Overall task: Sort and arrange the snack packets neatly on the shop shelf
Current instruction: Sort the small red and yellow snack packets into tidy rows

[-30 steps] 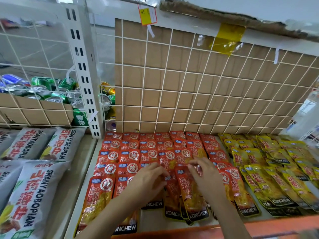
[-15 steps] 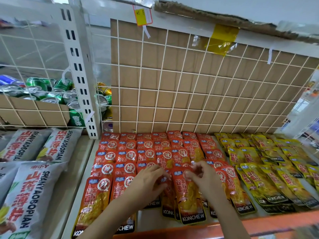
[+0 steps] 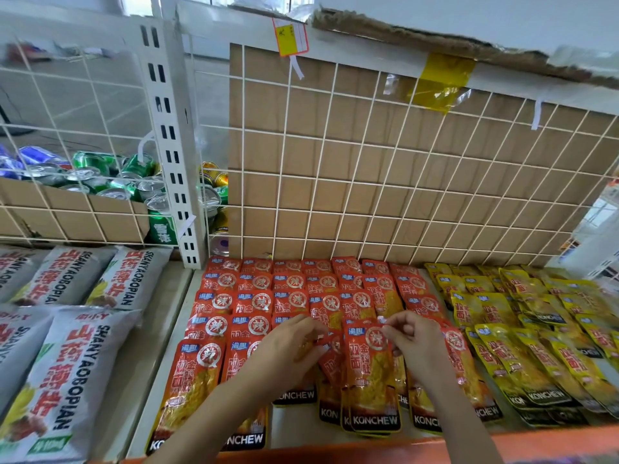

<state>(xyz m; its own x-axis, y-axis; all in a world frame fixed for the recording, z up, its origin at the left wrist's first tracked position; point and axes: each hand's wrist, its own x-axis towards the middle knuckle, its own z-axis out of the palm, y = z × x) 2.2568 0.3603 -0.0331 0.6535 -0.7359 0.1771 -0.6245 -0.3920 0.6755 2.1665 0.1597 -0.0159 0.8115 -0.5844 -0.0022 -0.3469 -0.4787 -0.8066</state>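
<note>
Most of the red packets [image 3: 291, 298] are lying in tidy rows from the back edge of the shelf [image 3: 292, 427] toward the front, and the yellow packets [image 3: 516, 356] are filling the right side. The middle of the front row is looking messy: a few red ones are overlapping and one tilted packet [image 3: 330, 361] is leaning sideways, so I think that bit is left to fix. The right hand [image 3: 415, 343] is pinching the top edge of the front packet [image 3: 370, 376] between thumb and fingertips. The left hand [image 3: 288, 349] is curling its fingers at the top of the tilted packet, seeming to pinch it too
</note>
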